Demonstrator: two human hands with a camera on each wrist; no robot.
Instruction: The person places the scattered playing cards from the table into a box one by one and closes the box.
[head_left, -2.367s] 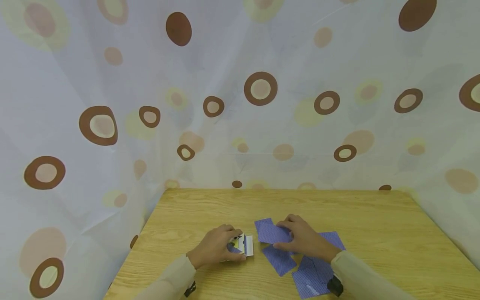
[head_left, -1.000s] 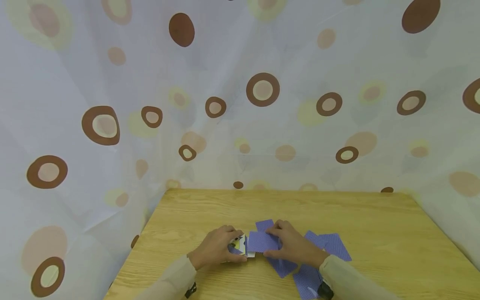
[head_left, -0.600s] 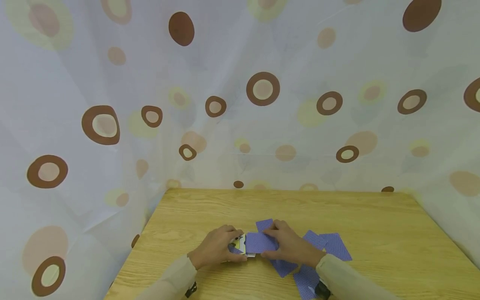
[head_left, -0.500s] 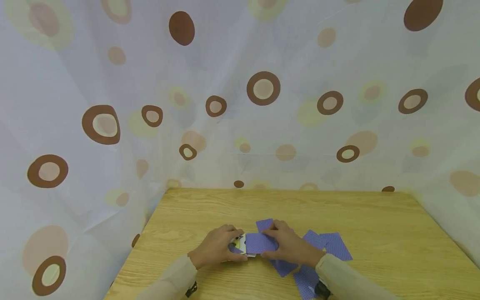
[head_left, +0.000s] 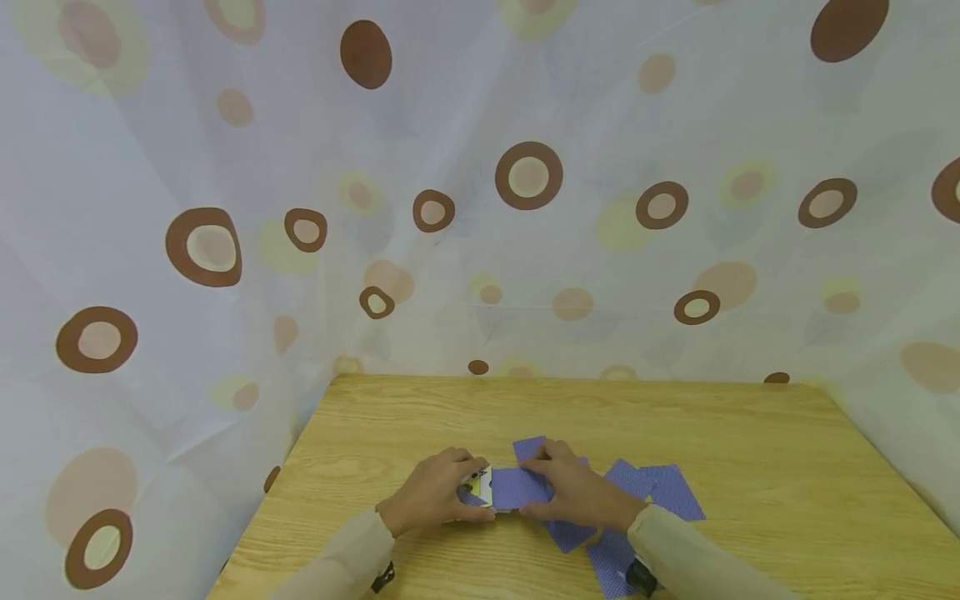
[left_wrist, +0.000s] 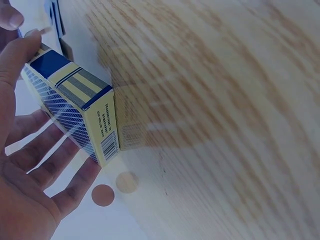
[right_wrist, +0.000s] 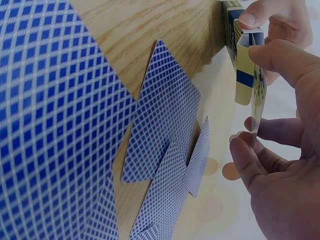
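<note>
My left hand [head_left: 433, 493] grips a blue-and-cream playing card box [left_wrist: 72, 97], thumb on one narrow side and fingers along the other. The box rests on the table, its open end toward the right hand; a cream flap [right_wrist: 244, 75] sticks out there. Between thumb and fingertips, my right hand [head_left: 581, 490] pinches a playing card [head_left: 517, 487] with a blue checked back. The card's left edge is at the box's opening; how far inside it reaches cannot be told. Whether more than one card is held is unclear. Under and beside the right hand lie several loose playing cards [right_wrist: 165, 115].
More blue-backed cards [head_left: 671, 492] lie right of the right hand, some overlapping, partly hidden by the forearm. All lie on a wood-grain table [head_left: 420, 408]. A spotted curtain [head_left: 480, 250] hangs behind it and at both sides.
The right hand has brought the card leftward from above the loose cards to the box's opening, then slightly further left. The left hand and box have stayed in place.
</note>
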